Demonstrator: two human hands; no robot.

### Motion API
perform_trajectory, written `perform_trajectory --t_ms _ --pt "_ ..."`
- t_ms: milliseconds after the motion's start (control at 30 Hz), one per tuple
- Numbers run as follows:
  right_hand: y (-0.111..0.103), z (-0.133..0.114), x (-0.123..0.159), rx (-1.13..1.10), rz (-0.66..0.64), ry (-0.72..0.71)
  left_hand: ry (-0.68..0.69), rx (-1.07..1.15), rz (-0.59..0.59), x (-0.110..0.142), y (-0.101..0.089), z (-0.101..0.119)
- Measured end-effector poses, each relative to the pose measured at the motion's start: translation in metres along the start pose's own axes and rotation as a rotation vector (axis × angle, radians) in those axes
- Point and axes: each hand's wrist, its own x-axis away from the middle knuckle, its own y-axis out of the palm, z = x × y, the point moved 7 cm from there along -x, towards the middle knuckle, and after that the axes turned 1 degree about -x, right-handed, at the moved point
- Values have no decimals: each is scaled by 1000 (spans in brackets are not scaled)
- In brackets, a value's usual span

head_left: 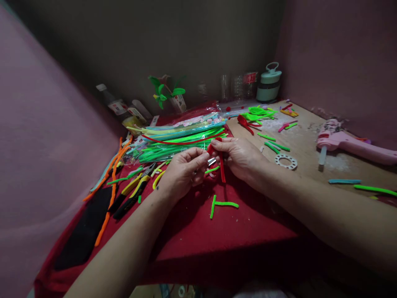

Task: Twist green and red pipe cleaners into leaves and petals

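Both hands meet over the front of the red cloth, pinching a red pipe cleaner (222, 167) whose tail hangs down between them. My left hand (187, 167) has its thumb and forefinger closed at the bent red part. My right hand (240, 155) grips the same piece from the other side, thumb on top. Part of the red piece is hidden by the fingers. Below the hands lie two short green pipe cleaner pieces (226, 203), set in a sideways T. Behind them rests a clear bag with a bundle of green pipe cleaners (173, 149).
At left are yellow-and-black pliers (135, 190), orange pipe cleaners (111, 203) and a black flat item (83, 231). A pink glue gun (350, 142) lies at right, near a white holed ring (285, 162). Bottles and a mint cup (269, 85) stand behind.
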Motion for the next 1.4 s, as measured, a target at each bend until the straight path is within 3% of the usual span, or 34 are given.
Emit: perform_trajectory --t_ms 200,433,667,933,1067,1233,1400 --pt "0 -4 1 84 25 -29 58 -132 64 1 0 5" --pt "1 -4 7 213 22 -83 132 -358 220 3 -3 11" --pt "3 2 9 249 2 -106 188 -572 265 5 -1 12" --pt "7 4 11 197 16 13 9 -426 259 7 1 11" --pt "4 7 7 163 3 55 2 -329 189 5 1 8" --pt "12 5 6 135 -130 86 13 -187 70 5 0 7" --pt "11 -2 9 272 -141 73 52 -100 95 4 -13 16"
